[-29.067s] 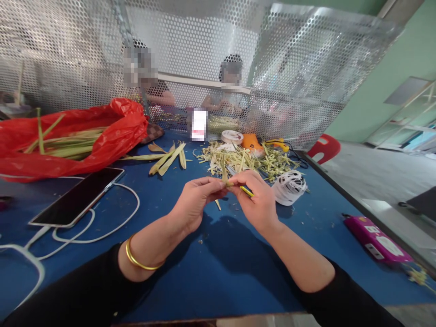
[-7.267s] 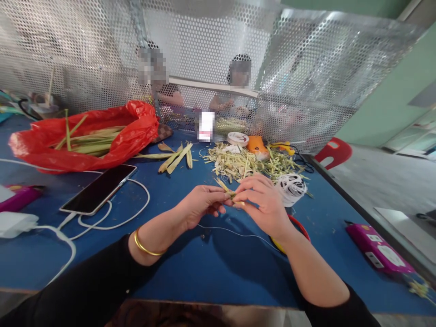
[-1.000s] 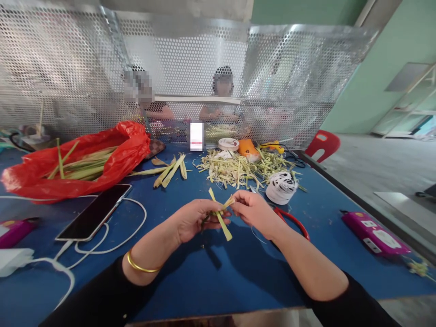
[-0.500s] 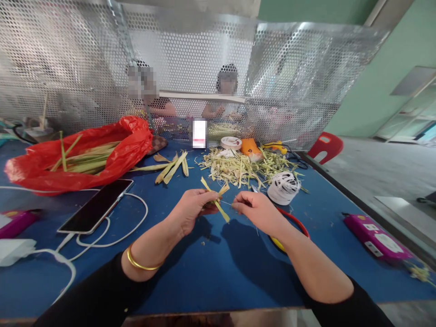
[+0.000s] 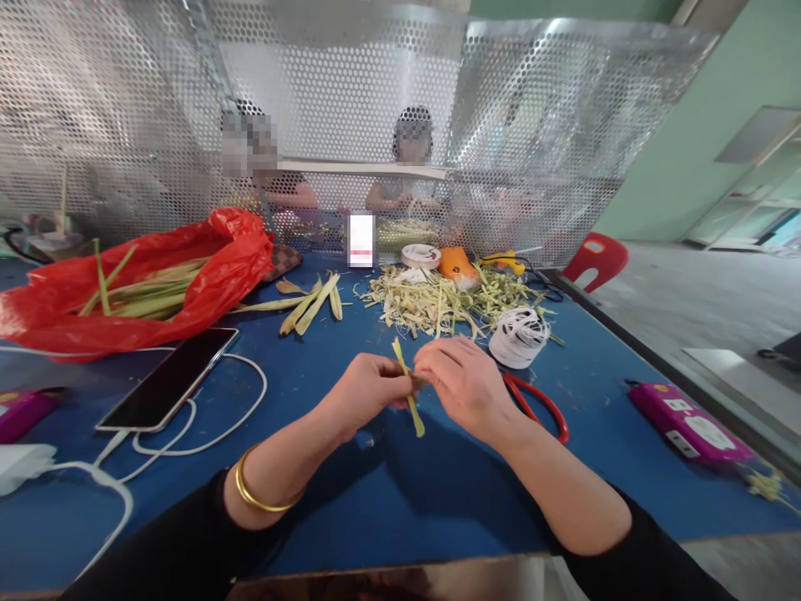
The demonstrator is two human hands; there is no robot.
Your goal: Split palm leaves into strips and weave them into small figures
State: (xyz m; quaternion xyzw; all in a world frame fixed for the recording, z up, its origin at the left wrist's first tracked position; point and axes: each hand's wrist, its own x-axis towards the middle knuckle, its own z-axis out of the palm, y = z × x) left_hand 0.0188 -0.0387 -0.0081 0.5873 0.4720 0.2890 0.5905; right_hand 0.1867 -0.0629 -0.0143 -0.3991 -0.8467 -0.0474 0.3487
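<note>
My left hand (image 5: 375, 388) pinches a pale green-yellow leaf strip (image 5: 415, 417) between thumb and fingers, above the blue table. One end of the strip points up and away, the other hangs toward me. My right hand (image 5: 466, 384) is closed, its fingertips meeting the strip beside my left thumb. What those fingertips pinch is hidden. Close behind my right hand stands a spool of white cord (image 5: 519, 338). A red looped handle (image 5: 554, 413) lies partly under my right forearm.
A red plastic bag (image 5: 234, 267) of long leaves is at left, near a phone (image 5: 168, 380) with white cables. Leaf scraps (image 5: 431, 305) are heaped at the back before a perforated metal screen (image 5: 369, 92). A purple box (image 5: 688, 421) lies right. People sit beyond the screen.
My right hand has moved left onto the leaf strip, and the thin thread that stretched between my hands no longer shows. The strip stands more upright. The view has shifted slightly.
</note>
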